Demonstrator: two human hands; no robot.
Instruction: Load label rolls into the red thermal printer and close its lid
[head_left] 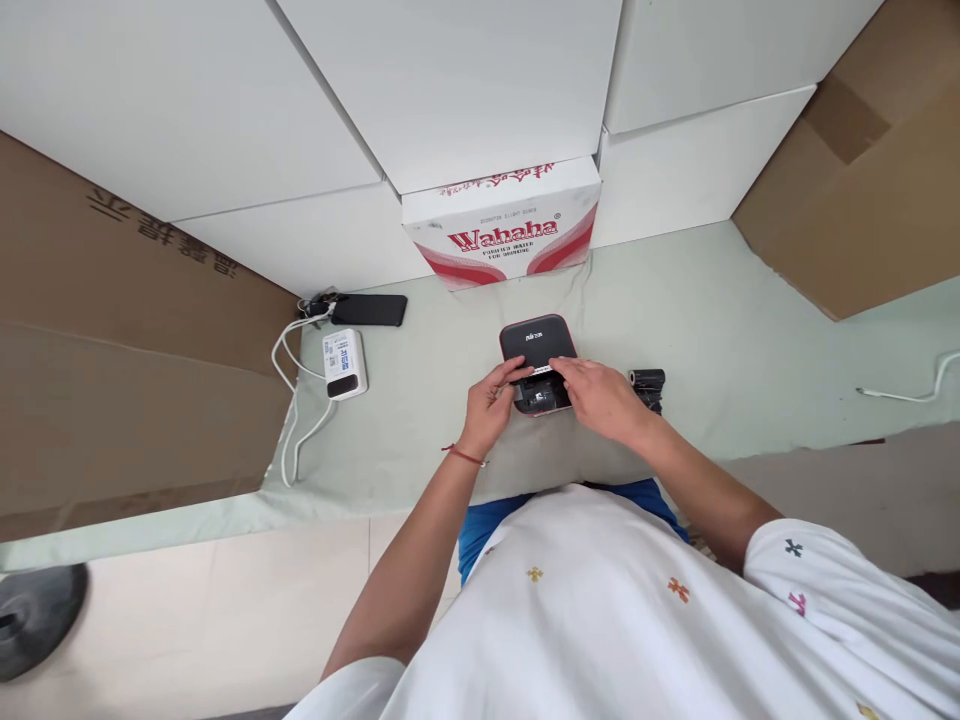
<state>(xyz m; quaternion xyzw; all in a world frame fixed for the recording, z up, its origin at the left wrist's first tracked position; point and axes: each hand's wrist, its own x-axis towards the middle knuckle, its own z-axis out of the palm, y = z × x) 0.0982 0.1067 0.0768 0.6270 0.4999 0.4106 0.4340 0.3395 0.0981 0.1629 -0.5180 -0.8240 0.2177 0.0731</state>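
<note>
A small black device with a red rim (pixel 537 342) lies on the pale green cloth (pixel 712 330) in front of me. Its near end is open, showing a white strip and dark parts inside. My left hand (pixel 491 402) grips the device's near left side, fingers curled round it. My right hand (pixel 600 395) rests on its near right side, fingers stretched over the white strip. A small black cylindrical part (pixel 648 381) lies just right of my right hand.
A white power bank (pixel 344 364) with a white cable and a black phone (pixel 369 310) lie to the left. A red-and-white Wahaha box (pixel 504 226) stands behind the device among white boxes. Brown cardboard (pixel 112 330) flanks both sides. Another white cable (pixel 911 389) lies far right.
</note>
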